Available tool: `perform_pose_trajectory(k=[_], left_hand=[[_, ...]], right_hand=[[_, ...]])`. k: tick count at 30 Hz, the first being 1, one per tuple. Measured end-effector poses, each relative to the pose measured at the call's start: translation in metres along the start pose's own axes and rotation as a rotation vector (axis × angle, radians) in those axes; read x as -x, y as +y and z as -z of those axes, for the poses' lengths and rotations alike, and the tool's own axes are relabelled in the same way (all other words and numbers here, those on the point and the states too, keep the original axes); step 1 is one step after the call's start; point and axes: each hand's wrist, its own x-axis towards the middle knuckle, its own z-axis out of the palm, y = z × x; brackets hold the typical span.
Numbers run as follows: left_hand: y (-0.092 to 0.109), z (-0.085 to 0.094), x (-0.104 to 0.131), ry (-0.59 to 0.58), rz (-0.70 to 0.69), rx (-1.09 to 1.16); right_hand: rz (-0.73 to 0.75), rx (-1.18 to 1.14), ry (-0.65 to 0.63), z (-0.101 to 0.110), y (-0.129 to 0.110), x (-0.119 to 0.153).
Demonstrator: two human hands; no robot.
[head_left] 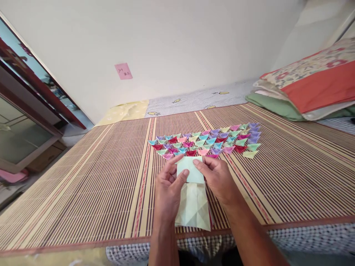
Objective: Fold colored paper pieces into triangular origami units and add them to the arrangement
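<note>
A pale green piece of paper (190,169) is held up between my two hands. My left hand (170,186) pinches its left side, with the thumb on the front face. At the upper right, my right hand (216,175) grips the edge between thumb and fingers. Below it lies a creased pale yellow paper sheet (194,210), with reddish edges showing under its right side. Just beyond my hands, several small folded paper boats (203,142) in many colours stand in rows on the striped mat (111,177).
Folded floral and red bedding (318,81) is piled at the right. A white wall (180,44) with a pink note (124,71) rises behind the mat. At the left are a doorway and a glass-fronted cabinet (19,129). Checked cloth (310,238) hangs at the front edge.
</note>
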Motion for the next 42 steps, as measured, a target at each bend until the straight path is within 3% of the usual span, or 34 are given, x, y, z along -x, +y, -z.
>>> perform_pose_trajectory(k=[9, 14, 17, 22, 30, 42], left_hand=[[-0.003, 0.005, -0.002, 0.047, 0.105, 0.103], [-0.003, 0.007, -0.003, 0.058, 0.157, 0.033], [-0.004, 0.010, -0.005, 0.093, 0.192, 0.031], [0.000, 0.012, -0.007, 0.127, 0.225, 0.049], [0.001, 0.014, -0.008, 0.127, 0.238, 0.106], [0.001, 0.010, -0.007, 0.106, 0.244, 0.129]], right_hand=[[0.030, 0.148, -0.020, 0.001, 0.000, -0.001], [0.057, 0.222, -0.034, -0.002, -0.001, 0.001], [0.065, 0.195, -0.101, 0.001, 0.001, 0.000], [0.138, 0.079, -0.088, 0.011, -0.001, -0.003], [0.356, 0.306, -0.343, 0.027, -0.018, 0.003], [0.345, 0.335, -0.373, 0.025, -0.025, 0.006]])
